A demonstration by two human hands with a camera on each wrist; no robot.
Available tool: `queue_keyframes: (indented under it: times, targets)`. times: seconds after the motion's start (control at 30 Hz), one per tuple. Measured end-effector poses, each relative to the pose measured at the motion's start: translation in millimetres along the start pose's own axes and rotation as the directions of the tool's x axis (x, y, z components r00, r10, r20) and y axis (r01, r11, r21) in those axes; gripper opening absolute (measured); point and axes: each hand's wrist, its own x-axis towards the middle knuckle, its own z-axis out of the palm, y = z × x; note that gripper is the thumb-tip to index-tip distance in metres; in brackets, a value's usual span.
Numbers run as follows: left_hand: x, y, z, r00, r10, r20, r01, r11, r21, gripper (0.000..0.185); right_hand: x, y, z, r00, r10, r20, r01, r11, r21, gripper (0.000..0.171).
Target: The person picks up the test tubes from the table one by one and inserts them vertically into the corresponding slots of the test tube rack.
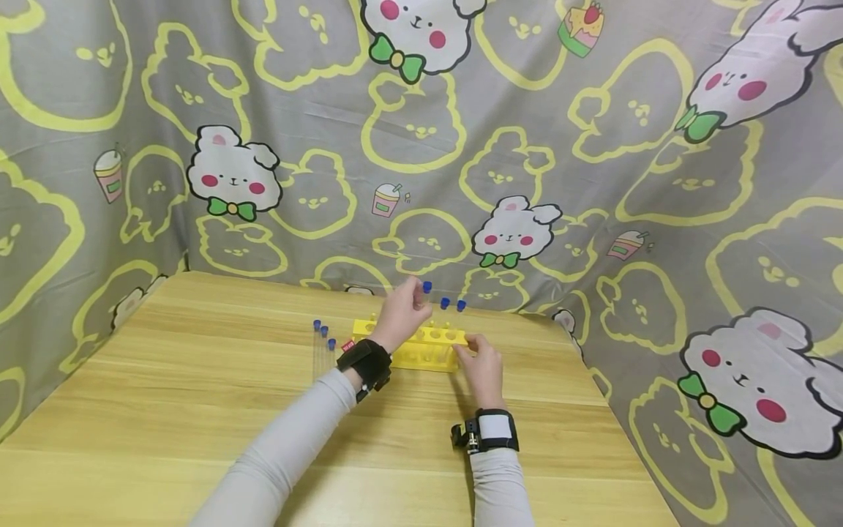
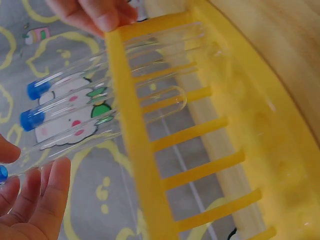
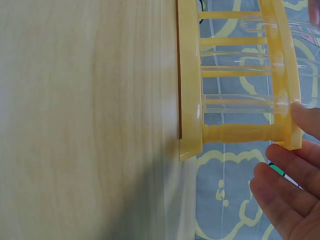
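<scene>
A yellow test tube rack point(image 1: 421, 360) stands toward the back of the table. My left hand point(image 1: 403, 316) pinches a clear test tube point(image 2: 50, 154) near its blue cap point(image 1: 427, 287). In the left wrist view, this tube's rounded bottom reaches through the rack's top plate, above the base. Two other blue-capped tubes, one nearer point(image 2: 60, 106) and one farther point(image 2: 75, 70), stand in the holes by the rack's right end. That end of the top plate is gripped between thumb and fingers of my right hand point(image 1: 484, 369).
Several blue-capped test tubes point(image 1: 323, 359) lie on the wooden table point(image 1: 217, 380) left of the rack, partly hidden by my left wrist. A small red label point(image 1: 347, 345) shows by the rack's left end. A patterned grey cloth point(image 1: 316, 110) hangs behind and on both sides.
</scene>
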Motion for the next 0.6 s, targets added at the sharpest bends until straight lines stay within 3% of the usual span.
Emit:
queue_keyframes:
  times: [0.13, 0.6]
  targets:
    - [-2.6, -6.4, 5.2, 1.000, -0.011, 0.020, 0.010, 0.999, 0.042, 0.021, 0, -1, 0, 1.000, 0.003, 0.007, -0.003, 1.000, 0.005, 0.041]
    - [-9.9, -16.0, 9.8, 0.996, -0.050, 0.070, 0.047, 0.998, 0.042, 0.027, -1, -4, -3, 1.000, 0.014, 0.012, -0.014, 1.000, 0.015, 0.041]
